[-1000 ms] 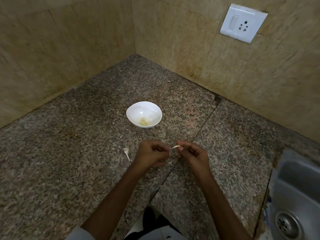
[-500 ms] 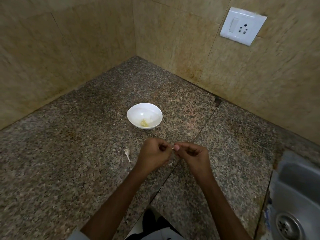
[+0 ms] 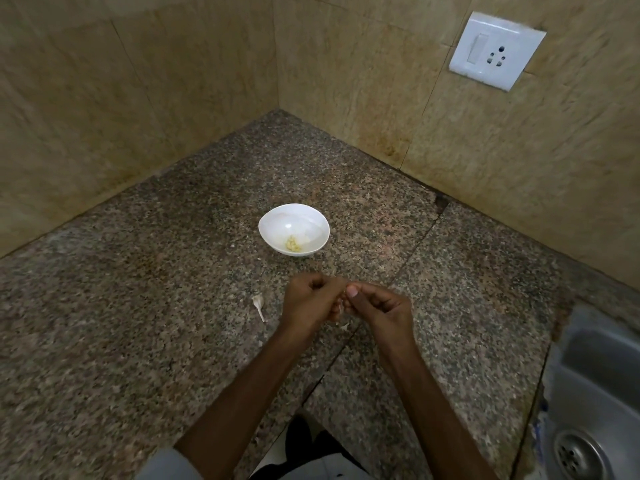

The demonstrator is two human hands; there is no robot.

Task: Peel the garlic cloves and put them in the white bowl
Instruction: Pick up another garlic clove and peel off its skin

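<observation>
A white bowl (image 3: 294, 228) stands on the granite counter with a few peeled pale-yellow garlic cloves (image 3: 293, 244) at its bottom. Just in front of the bowl, my left hand (image 3: 311, 303) and my right hand (image 3: 375, 308) meet above the counter, fingers curled. Between their fingertips they pinch a small garlic clove (image 3: 341, 308), mostly hidden by the fingers. An unpeeled garlic piece with a stalk (image 3: 258, 304) lies on the counter left of my left hand. A scrap of skin (image 3: 344, 326) lies under the hands.
Tiled walls close the counter's far corner. A white switch and socket plate (image 3: 497, 50) is on the right wall. A steel sink (image 3: 599, 403) with its drain sits at the right front. The counter's front edge runs below my forearms.
My hands have drawn closer together around the clove; the strip of skin that stuck out between them a second ago is no longer seen. The view shifted slightly.
</observation>
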